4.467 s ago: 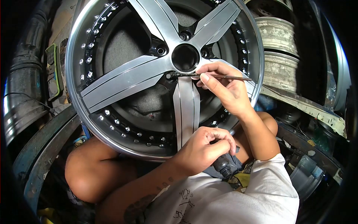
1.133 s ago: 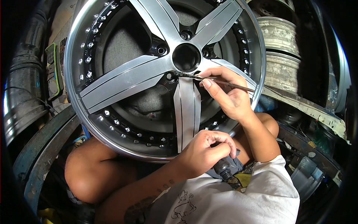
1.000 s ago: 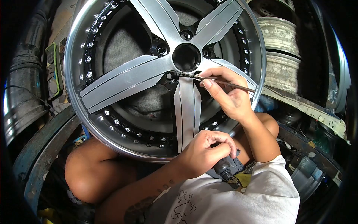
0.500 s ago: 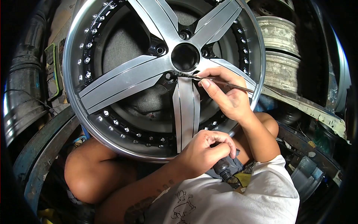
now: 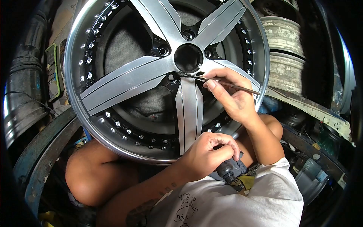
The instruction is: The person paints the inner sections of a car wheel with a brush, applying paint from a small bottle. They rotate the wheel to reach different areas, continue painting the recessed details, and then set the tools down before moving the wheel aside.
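A large silver and black wheel rim (image 5: 130, 77) lies across my lap, its spokes meeting round a dark centre hole. Between thumb and fingers, my right hand (image 5: 231, 94) pinches a thin dark paintbrush (image 5: 242, 88). The brush's dark tip touches the hub, close to the bolt hole (image 5: 171, 77) at the lower left of the centre. My left hand (image 5: 211, 153) rests over the rim's lower edge with its fingers curled round a small dark bottle (image 5: 228, 172), whose upper part is hidden by the hand.
Pale, worn rims (image 5: 281, 72) are stacked at the right beside a paint-spattered rail (image 5: 314, 108). More metal rims (image 5: 24, 87) stand at the far left. Curved dark metal bars (image 5: 41, 151) run along the lower left. A clear plastic container (image 5: 311, 181) lies at the lower right.
The brush tip has shifted slightly right, away from the bolt hole, and my right hand has moved a little with it. My left hand has stayed in place.
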Motion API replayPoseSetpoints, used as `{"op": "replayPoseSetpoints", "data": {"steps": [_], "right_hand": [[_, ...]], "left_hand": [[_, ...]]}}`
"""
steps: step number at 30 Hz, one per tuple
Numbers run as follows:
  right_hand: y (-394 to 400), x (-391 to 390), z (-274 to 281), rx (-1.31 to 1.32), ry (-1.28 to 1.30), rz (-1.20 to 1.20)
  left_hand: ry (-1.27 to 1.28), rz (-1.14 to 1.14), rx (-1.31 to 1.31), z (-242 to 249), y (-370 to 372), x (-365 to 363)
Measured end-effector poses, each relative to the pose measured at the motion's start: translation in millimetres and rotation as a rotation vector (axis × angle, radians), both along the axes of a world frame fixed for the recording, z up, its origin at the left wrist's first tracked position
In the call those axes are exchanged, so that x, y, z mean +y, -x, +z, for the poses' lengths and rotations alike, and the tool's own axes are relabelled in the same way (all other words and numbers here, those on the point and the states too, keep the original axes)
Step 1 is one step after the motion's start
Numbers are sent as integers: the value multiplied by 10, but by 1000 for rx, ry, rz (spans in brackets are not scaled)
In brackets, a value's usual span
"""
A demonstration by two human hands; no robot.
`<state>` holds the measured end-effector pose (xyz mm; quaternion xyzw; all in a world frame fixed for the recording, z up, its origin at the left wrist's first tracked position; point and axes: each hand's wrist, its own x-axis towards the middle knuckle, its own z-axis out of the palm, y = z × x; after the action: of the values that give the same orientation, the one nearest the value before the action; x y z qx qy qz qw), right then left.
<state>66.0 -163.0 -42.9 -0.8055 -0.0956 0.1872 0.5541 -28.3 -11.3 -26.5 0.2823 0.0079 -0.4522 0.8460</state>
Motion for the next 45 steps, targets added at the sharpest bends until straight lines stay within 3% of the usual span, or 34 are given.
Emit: {"op": "replayPoseSetpoints", "data": {"steps": [45], "right_hand": [[0,-33,87,16,31,15]], "left_hand": [[37,24,-11,0,-14,6]]}}
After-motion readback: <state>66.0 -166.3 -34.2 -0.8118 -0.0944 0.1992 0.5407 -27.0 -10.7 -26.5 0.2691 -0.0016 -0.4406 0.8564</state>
